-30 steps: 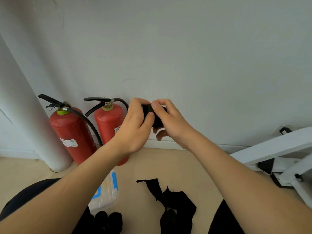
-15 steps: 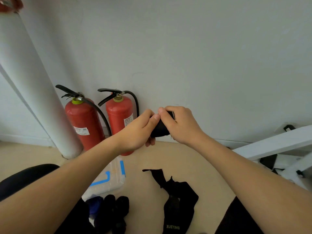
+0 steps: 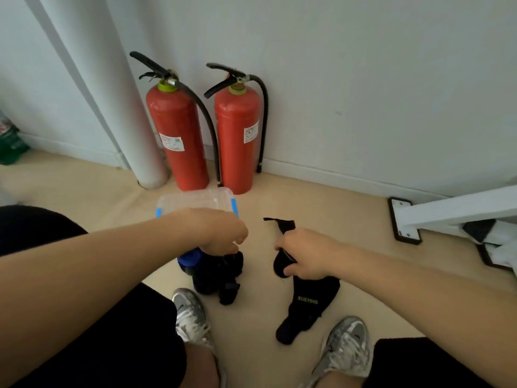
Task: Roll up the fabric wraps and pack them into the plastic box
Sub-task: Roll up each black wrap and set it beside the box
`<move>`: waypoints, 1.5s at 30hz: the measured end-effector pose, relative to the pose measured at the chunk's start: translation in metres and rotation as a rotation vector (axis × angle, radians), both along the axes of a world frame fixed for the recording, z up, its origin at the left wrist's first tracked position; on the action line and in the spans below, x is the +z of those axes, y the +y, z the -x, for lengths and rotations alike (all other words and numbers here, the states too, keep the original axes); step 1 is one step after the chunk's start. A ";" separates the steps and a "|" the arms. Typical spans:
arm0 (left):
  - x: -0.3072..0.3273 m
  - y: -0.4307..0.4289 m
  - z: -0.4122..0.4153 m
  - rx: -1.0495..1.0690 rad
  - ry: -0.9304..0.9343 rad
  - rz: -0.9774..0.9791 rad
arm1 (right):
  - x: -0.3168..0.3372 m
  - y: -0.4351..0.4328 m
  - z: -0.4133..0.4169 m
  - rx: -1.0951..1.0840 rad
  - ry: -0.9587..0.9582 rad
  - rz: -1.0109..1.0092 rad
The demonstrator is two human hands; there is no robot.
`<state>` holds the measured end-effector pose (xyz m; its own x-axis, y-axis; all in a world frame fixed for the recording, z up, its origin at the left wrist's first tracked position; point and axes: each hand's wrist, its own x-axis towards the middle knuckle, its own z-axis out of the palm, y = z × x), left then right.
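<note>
A clear plastic box point(image 3: 195, 199) with blue latches lies on the floor in front of two fire extinguishers. Just in front of it is a pile of rolled black wraps point(image 3: 215, 278) with one blue roll point(image 3: 189, 259). My left hand point(image 3: 221, 233) reaches down over this pile, its fingertips closed on the top black roll point(image 3: 233, 257). A long unrolled black wrap point(image 3: 307, 301) with yellow lettering lies on the floor to the right. My right hand point(image 3: 305, 256) grips its upper part, and the strap end point(image 3: 281, 224) sticks out beyond the fingers.
Two red fire extinguishers point(image 3: 237, 135) stand against the wall beside a white pipe point(image 3: 120, 93). A white frame with a black-edged foot plate point(image 3: 402, 219) is on the right. My two silver shoes point(image 3: 193, 317) are at the bottom. A green bag point(image 3: 11, 141) sits far left.
The view has tilted down to the floor. Both hands dropped from chest height and separated: the left went to the roll pile, the right to the unrolled wrap.
</note>
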<state>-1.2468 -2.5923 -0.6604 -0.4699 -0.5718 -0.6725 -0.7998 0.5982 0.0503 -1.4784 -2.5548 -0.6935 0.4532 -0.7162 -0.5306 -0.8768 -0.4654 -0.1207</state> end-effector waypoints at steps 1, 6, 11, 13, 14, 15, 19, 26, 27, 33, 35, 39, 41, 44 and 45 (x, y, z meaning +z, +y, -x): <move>-0.006 0.001 -0.002 -0.010 -0.011 0.000 | -0.015 0.001 -0.008 -0.016 0.004 0.002; -0.036 0.003 -0.008 -0.070 -0.070 -0.027 | -0.105 0.012 -0.053 -0.153 -0.015 -0.048; -0.046 -0.015 -0.008 -0.084 -0.073 -0.010 | -0.176 0.029 -0.078 -0.431 -0.132 -0.149; -0.048 -0.026 -0.005 -0.091 -0.068 0.022 | -0.193 0.032 -0.079 -0.526 -0.206 -0.242; -0.049 -0.030 -0.004 -0.100 -0.073 0.035 | -0.198 0.033 -0.077 -0.552 -0.226 -0.294; -0.050 -0.033 -0.001 -0.112 -0.084 0.039 | -0.201 0.032 -0.073 -0.567 -0.248 -0.338; -0.055 -0.037 0.016 -0.180 -0.136 0.016 | -0.201 0.030 -0.031 -0.640 -0.340 -0.142; -0.055 -0.038 0.067 -0.284 -0.111 0.045 | -0.214 0.055 0.046 -1.352 -0.091 0.090; -0.055 -0.037 0.072 -0.297 -0.110 0.046 | -0.218 0.060 0.053 -1.464 -0.182 -0.021; -0.055 -0.029 0.088 -0.294 -0.113 0.021 | -0.214 0.073 0.061 -1.554 -0.593 -0.230; -0.055 -0.025 0.088 -0.297 -0.104 0.028 | -0.202 0.067 0.061 -1.576 -0.651 -0.175; -0.062 -0.007 0.089 -0.283 -0.083 0.026 | -0.163 0.048 0.069 -1.564 -0.743 -0.075; -0.066 0.005 0.091 -0.173 0.000 -0.040 | -0.139 0.041 0.074 -1.544 -0.793 -0.083; -0.072 0.027 0.096 0.155 0.204 -0.194 | -0.103 0.034 0.081 -1.482 -0.819 -0.166; -0.075 0.034 0.099 0.369 0.324 -0.316 | -0.092 0.033 0.083 -1.458 -0.829 -0.190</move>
<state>-1.3458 -2.5579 -0.7356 -0.4878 -0.5316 -0.6924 -0.8665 0.1985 0.4581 -1.5617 -2.5219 -0.7857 -0.3000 -0.7182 -0.6279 -0.2082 0.6916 -0.6916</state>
